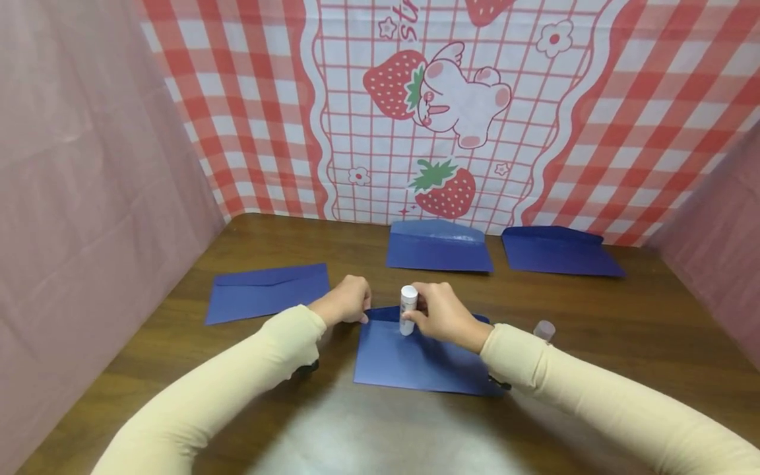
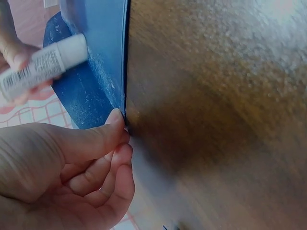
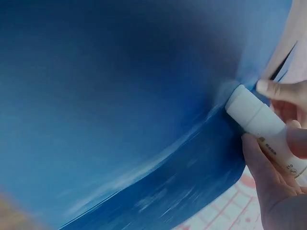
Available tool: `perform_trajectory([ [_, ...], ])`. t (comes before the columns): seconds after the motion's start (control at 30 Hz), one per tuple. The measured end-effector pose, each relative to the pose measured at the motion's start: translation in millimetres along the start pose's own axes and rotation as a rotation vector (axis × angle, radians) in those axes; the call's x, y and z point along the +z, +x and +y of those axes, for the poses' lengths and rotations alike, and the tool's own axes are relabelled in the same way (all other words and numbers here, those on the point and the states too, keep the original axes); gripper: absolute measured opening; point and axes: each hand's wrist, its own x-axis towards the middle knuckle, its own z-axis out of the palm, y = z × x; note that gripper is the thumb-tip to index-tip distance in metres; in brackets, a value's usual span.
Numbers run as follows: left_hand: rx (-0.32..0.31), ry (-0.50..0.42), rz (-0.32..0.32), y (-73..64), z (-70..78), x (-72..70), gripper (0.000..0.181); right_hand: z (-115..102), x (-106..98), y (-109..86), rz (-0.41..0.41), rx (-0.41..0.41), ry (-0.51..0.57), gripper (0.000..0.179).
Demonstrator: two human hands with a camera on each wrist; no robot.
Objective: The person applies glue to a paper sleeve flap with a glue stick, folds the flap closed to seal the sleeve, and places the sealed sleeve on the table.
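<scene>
A blue envelope (image 1: pixel 415 363) lies on the wooden table before me, its flap unfolded on the far side. My right hand (image 1: pixel 444 313) grips a white glue stick (image 1: pixel 407 310) upright, its lower end against the envelope near the flap fold. Whitish glue streaks show along the fold and on the flap (image 3: pixel 187 191) in the right wrist view. With thumb and fingertips my left hand (image 2: pixel 72 167) pinches the envelope's corner at the end of the fold; in the head view the left hand (image 1: pixel 346 300) is at the envelope's upper left.
Another blue envelope (image 1: pixel 267 293) lies to the left. Two more stand or lie at the back, one in the middle (image 1: pixel 439 254) and one at the right (image 1: pixel 561 254). A translucent cap (image 1: pixel 543 330) sits right of my right wrist. A checkered strawberry cloth (image 1: pixel 356 132) hangs behind.
</scene>
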Motion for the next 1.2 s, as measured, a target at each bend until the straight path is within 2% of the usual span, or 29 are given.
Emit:
perform_trajectory([
  [0.2,-0.011,-0.011,-0.014,0.6,1.1,-0.7,0.041,26.5,-17.4,-22.9,0.069,-0.012,-0.009,0.016],
  [0.37,-0.020,-0.023,-0.022,0.9,0.9,-2.3,0.041,41.4,-34.2,-40.1,0.099,0.017,-0.052,0.015],
  [0.67,-0.015,-0.027,-0.015,-2.2,1.8,-1.4,0.040,53.1,-53.8,-61.4,0.081,0.093,-0.092,0.016],
  [0.8,0.006,-0.023,-0.003,-2.5,0.8,-2.6,0.039,53.6,-58.9,-61.8,0.058,0.113,-0.101,0.016],
  [1.03,0.007,-0.029,0.023,-3.6,-0.3,-1.3,0.039,50.7,-69.2,-56.0,0.027,0.135,-0.163,0.016],
  [1.2,0.033,-0.073,0.041,-7.8,-0.3,0.1,0.042,40.6,-78.7,-50.8,0.042,0.225,-0.126,0.023],
])
